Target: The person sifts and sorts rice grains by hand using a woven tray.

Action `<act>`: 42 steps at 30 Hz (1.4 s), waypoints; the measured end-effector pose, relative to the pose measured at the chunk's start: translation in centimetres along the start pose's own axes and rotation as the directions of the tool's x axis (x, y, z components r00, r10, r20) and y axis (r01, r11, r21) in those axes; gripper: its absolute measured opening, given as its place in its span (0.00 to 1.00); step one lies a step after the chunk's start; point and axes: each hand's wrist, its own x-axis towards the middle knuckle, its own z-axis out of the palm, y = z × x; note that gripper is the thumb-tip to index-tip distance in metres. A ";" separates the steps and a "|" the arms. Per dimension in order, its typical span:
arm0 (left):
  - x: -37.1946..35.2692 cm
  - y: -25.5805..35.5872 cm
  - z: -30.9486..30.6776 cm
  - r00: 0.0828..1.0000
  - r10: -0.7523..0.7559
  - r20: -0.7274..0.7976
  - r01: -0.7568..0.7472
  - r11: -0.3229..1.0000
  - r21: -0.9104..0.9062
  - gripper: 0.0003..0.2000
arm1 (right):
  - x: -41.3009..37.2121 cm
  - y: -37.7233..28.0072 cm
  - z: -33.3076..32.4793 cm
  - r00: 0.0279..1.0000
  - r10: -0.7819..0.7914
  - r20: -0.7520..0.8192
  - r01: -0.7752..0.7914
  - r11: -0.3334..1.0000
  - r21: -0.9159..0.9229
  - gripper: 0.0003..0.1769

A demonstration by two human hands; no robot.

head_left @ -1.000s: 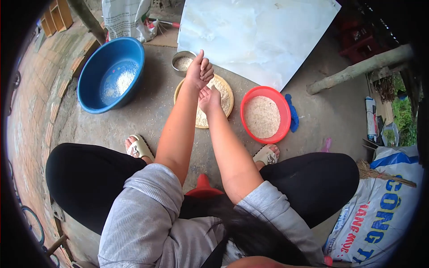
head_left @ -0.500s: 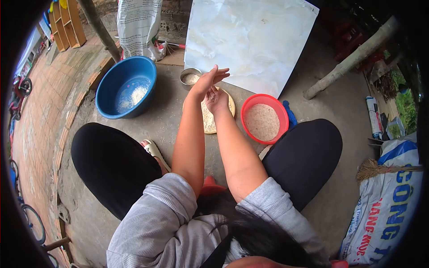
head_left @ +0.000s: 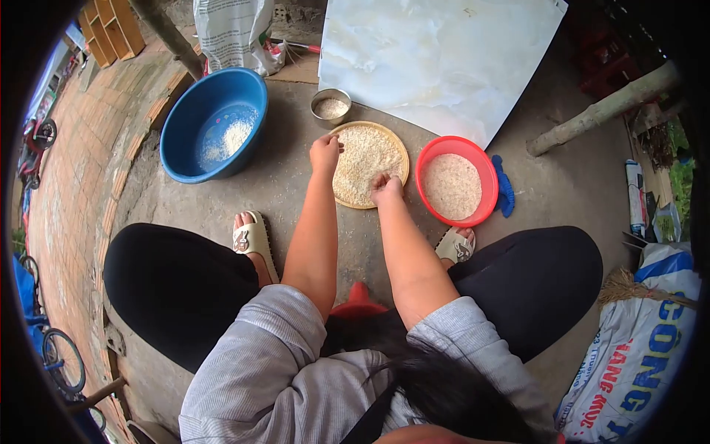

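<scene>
A round, shallow woven tray point(head_left: 406, 157) lies on the floor in front of me, spread with pale whitish grains point(head_left: 365, 159) like rice. At the tray's left edge is my left hand point(head_left: 325, 154), its fingers curled in; whether it grips the rim or some grains is hidden. My right hand point(head_left: 386, 190) is closed over the tray's lower right part, fingertips down at the grains, and I cannot see what they hold. Just behind the tray stands a small metal bowl point(head_left: 330, 107) with some grains. To its right is a red basin point(head_left: 493, 181) holding similar grains.
A large blue basin point(head_left: 175, 140) with a little heap of grains stands to the left. Behind the tray lies a big whitish sheet point(head_left: 436, 59). A blue cloth point(head_left: 504, 189) touches the red basin. Printed sacks point(head_left: 629, 355) and a slanting pole point(head_left: 603, 111) are at right.
My hands, together above the tray before, have parted: the left is now at the tray's left edge, the right lower at the grains. More of the tray shows. The view has shifted slightly.
</scene>
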 end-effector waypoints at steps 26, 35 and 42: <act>3.8 -4.0 12.1 0.788 0.441 0.429 -0.615 0.564 0.551 0.15 | 4.4 -0.8 0.2 0.624 -0.781 -0.003 0.233 0.189 -0.954 0.27; 1.0 -5.4 9.5 0.559 0.475 0.679 -0.816 0.458 0.352 0.04 | 5.5 -1.0 2.2 0.721 -0.617 -0.316 0.327 0.705 -0.629 0.24; 4.8 0.1 5.7 0.874 0.007 0.486 0.004 1.000 -0.023 0.10 | 4.6 -1.2 5.4 0.950 -0.313 0.023 0.308 0.917 -0.254 0.21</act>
